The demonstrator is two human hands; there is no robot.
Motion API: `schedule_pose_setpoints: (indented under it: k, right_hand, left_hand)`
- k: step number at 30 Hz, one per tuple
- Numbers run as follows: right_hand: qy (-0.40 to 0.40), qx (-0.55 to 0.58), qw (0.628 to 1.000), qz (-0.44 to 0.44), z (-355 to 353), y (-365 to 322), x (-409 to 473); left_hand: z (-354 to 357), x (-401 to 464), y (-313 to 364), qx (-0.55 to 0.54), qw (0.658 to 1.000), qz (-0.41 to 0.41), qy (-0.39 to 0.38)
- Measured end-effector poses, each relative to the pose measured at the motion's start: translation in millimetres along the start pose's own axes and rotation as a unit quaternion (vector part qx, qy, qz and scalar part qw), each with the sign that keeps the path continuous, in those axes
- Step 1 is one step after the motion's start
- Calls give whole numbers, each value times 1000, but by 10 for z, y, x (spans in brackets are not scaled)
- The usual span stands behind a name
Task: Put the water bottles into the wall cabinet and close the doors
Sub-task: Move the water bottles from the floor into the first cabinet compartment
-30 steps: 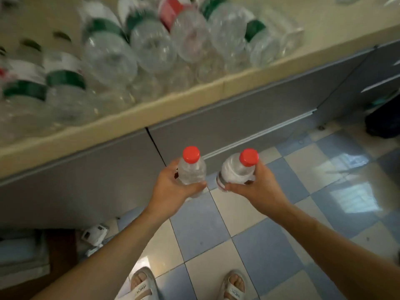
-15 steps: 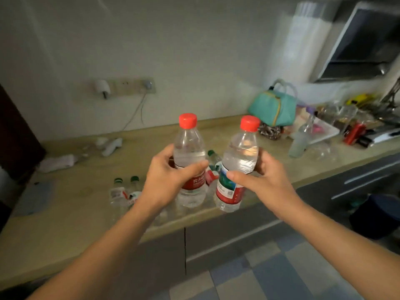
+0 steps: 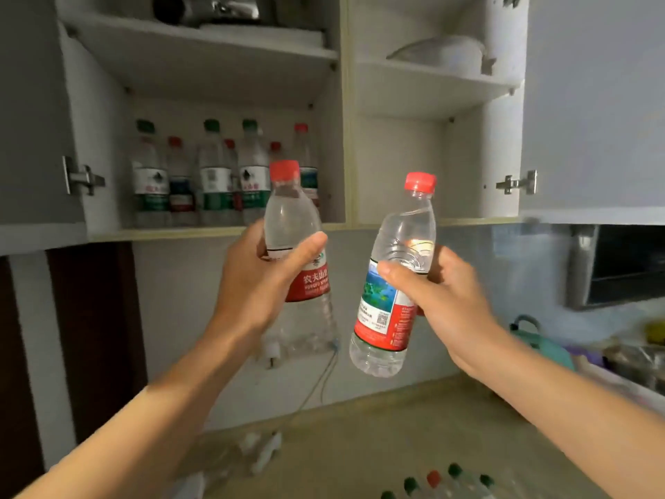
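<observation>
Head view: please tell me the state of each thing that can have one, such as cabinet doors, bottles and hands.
left cabinet door: open
right cabinet door: open
left hand: grips a bottle
right hand: grips a bottle
left bottle: capped, held near upright, outside cabinet
right bottle: capped, held tilted, outside cabinet
stored bottles: upright, capped, on lower left shelf
lower right shelf: no bottles visible

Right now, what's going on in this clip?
A person stands at an open wall cabinet, holding a water bottle in each hand. The left hand grips a red-capped bottle, the right hand another red-capped bottle, both raised toward the lower left shelf, where a row of bottles already stands. Both doors are open. More bottles wait on the counter below.
</observation>
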State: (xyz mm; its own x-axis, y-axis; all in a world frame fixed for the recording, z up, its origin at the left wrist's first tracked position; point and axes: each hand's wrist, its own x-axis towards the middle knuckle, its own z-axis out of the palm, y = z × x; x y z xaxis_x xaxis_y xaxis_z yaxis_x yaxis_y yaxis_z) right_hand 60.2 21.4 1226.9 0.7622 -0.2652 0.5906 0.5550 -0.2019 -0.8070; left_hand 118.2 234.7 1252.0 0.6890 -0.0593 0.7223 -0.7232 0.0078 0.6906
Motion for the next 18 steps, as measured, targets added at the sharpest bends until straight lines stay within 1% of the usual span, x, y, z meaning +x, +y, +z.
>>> schedule_pose_setpoints:
  k: [3, 6, 8, 11, 15, 18]
  right_hand:
    - [-11, -9, 1000, -21, 275, -91, 320]
    - [-9, -17, 999, -43, 493, -108, 681]
    - [5, -29, 998, -50, 599, -108, 943]
    - [4, -21, 997, -76, 699, -79, 1399]
    - [-3, -17, 991, -130, 838, -84, 2009]
    - [-20, -37, 988, -147, 1022, -15, 2463]
  left_hand:
    - [-194, 362, 59, -9, 998, 11, 53]
    - [-340, 667, 4, -1, 996, 18, 89]
    - [-394, 844, -40, 14, 994, 33, 103]
    - [-435, 1112, -147, 41, 991, 62, 115]
    - [-438, 1574, -256, 75, 985, 66, 144]
    - [-413, 1969, -341, 102, 982, 45, 150]
